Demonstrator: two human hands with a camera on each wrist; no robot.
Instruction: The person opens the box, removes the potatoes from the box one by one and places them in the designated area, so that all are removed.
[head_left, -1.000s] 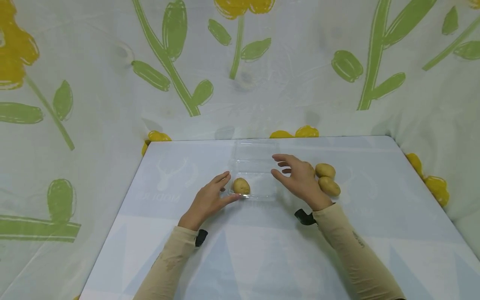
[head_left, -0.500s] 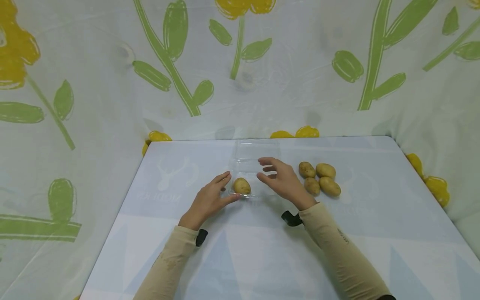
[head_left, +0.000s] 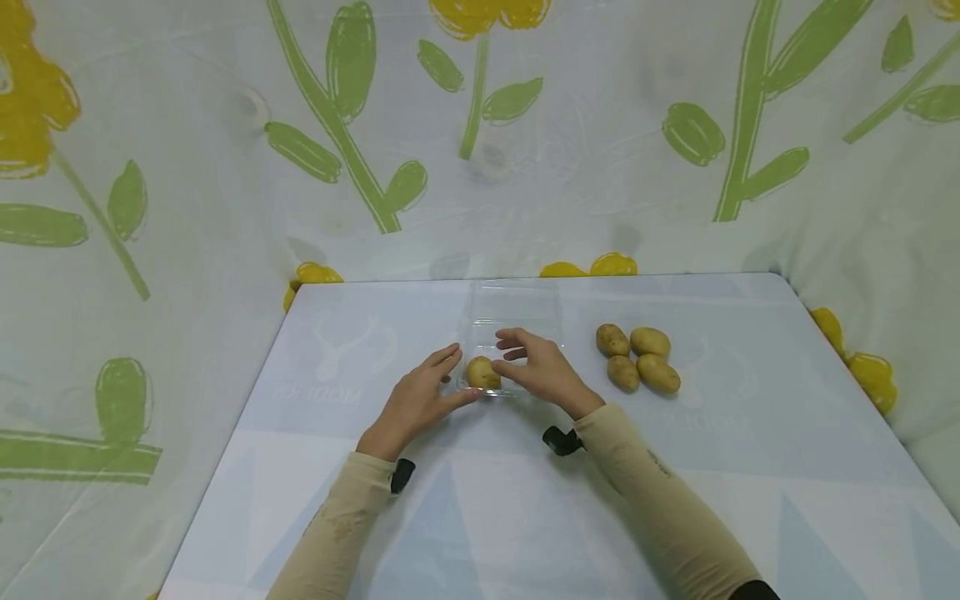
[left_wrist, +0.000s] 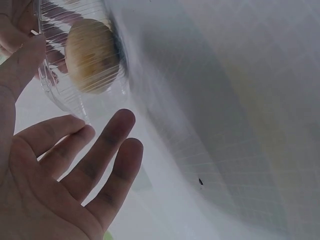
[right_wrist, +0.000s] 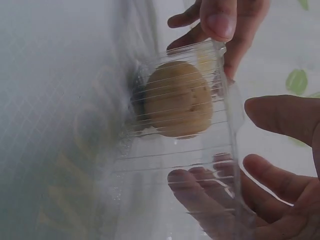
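Observation:
A clear plastic clamshell container (head_left: 529,382) lies near the middle of the table in the head view, its lid (head_left: 516,300) folded back toward the far edge. One potato (head_left: 482,374) sits in its left end, seen through the ribbed wall in both wrist views. My left hand (head_left: 412,406) rests at the container's left front corner. Its thumb lies on the front rim and the fingertips touch the left side. Over the container is my right hand (head_left: 545,370), fingers spread and loosely bent, holding nothing. In the right wrist view its fingers show behind the clear wall.
Several potatoes (head_left: 637,358) lie in a cluster on the white and pale blue table (head_left: 480,517), right of the container. Behind the table hangs a white cloth (head_left: 585,167) printed with yellow flowers and green leaves.
My right hand has moved left, away from the loose potatoes, to over the container near the potato in it. The potatoes it covered before are now visible. My left hand stays put.

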